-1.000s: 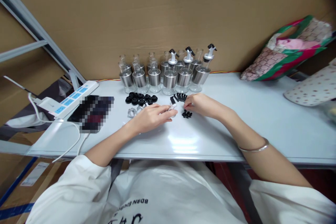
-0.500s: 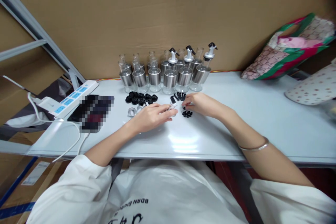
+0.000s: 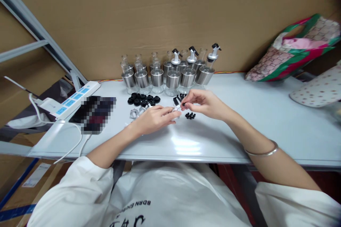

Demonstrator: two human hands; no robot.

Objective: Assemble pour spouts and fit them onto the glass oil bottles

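Note:
My left hand [image 3: 157, 118] is closed round a silver pourer top [image 3: 176, 108], mostly hidden by the fingers. Close beside it, my right hand [image 3: 198, 104] pinches a small black plug [image 3: 183, 104] between thumb and forefinger. A cluster of similar small black plugs [image 3: 190, 115] lies on the table under the right hand. Just beyond the hands are black spout pieces [image 3: 179, 99], partly covered by the right fingers. Several black ribbed stoppers [image 3: 136, 102] sit to the left, with loose silver pourer parts [image 3: 134, 113] in front of them, partly behind my left hand.
Glass bottles with steel bands [image 3: 157, 77] stand in two rows at the back; three carry pourers [image 3: 191, 55]. On the left are a power strip [image 3: 76, 99], a white cable and a pixelated dark device [image 3: 98, 113]. A patterned bag [image 3: 282, 53] leans at the back right.
My right hand has lifted from the black plug cluster and moved left toward the pourer top, now with a plug in its fingertips. My left hand has barely moved.

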